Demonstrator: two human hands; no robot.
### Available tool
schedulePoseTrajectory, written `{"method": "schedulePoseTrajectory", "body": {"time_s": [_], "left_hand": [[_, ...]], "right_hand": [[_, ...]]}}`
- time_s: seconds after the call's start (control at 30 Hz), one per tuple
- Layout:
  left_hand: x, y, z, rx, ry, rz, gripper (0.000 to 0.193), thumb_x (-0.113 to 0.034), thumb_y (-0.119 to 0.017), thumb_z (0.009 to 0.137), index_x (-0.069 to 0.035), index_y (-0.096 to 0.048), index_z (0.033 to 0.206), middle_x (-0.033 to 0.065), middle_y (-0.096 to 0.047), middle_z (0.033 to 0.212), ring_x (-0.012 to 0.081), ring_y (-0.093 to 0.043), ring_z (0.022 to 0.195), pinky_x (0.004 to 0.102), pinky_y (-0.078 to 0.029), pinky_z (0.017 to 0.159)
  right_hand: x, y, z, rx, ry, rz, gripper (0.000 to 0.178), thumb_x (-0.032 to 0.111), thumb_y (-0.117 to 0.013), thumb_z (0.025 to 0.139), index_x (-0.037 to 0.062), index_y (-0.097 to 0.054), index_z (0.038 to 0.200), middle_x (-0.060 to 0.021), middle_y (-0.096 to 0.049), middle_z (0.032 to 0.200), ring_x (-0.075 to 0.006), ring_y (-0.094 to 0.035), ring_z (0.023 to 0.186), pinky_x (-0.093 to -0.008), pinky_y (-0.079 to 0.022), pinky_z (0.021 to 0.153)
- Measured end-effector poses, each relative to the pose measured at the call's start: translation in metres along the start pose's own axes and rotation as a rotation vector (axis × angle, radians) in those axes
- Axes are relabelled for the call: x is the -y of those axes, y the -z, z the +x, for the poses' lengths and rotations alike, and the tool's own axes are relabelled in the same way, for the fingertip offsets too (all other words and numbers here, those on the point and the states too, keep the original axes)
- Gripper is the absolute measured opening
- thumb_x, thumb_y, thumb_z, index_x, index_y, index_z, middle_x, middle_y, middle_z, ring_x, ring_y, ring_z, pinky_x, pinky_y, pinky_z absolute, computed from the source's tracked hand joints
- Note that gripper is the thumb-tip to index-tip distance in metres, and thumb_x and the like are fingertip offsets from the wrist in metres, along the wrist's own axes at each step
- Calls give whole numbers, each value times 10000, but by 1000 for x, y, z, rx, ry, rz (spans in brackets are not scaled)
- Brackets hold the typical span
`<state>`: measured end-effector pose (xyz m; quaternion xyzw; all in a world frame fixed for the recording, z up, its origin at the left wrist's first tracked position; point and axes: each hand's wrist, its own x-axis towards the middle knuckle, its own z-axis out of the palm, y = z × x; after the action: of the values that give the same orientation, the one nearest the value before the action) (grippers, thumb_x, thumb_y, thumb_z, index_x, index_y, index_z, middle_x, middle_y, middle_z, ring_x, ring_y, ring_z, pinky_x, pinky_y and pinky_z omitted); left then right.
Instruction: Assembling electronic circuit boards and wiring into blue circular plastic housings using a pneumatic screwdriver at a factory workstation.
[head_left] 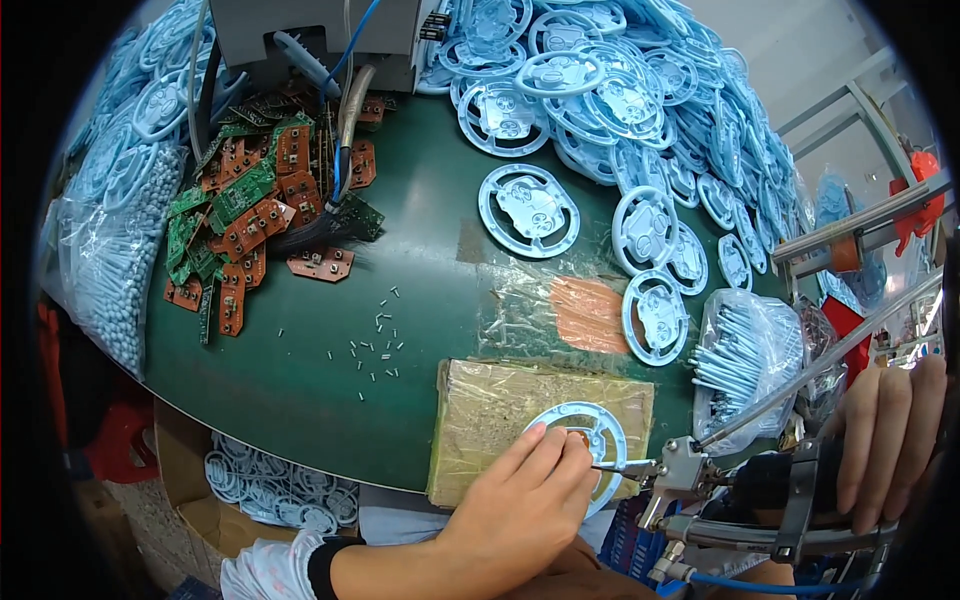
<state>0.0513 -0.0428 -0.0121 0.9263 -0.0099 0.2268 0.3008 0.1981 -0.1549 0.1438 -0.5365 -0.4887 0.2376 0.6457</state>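
Note:
My left hand (pixel 520 500) is closed on a light-blue plastic toy steering wheel (pixel 617 440), pressing it to a tape-wrapped block (pixel 465 430) at the table's front edge. A small orange-brown piece shows at the wheel's hub, by my fingertips. Over at the far right, my right hand (pixel 885 440) wraps round the dark body of a power screwdriver (pixel 770 485) mounted on a metal arm. Its thin bit points left and reaches the wheel's middle beside my left fingers. The bit's exact contact point is hidden.
Many blue wheels (pixel 625 100) are heaped at the back right. Circuit boards (pixel 250 215) lie at the left, with small loose screws (pixel 385 345) nearby. Bags of blue sticks (pixel 745 360) flank the table. A box of blue parts (pixel 280 485) stands below; a grey machine (pixel 310 40) rises behind.

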Motion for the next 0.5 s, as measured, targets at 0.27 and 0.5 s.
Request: {"method": "schedulePoseTrajectory", "body": {"time_s": [0.27,0.5], "left_hand": [[3,-3,-4,3,-4,-25,274,-130,-581,741,-21,-643,985,123,-527,1051,286,-507,1062,407,-426,986],[5,-10,-7,118,33,6,333,-146,-602,782,-110,-681,1103,136,-595,1163,285,-571,1127,441,-481,994]], "right_hand": [[-3,5,12,136,-53,45,629,124,-581,949,198,-295,1505,-38,-553,733,-158,-578,578,-312,-533,572],[-2,36,8,286,-42,53,102,51,-592,918,58,-491,913,-71,-638,720,-127,-685,681,-268,-612,668]]}}
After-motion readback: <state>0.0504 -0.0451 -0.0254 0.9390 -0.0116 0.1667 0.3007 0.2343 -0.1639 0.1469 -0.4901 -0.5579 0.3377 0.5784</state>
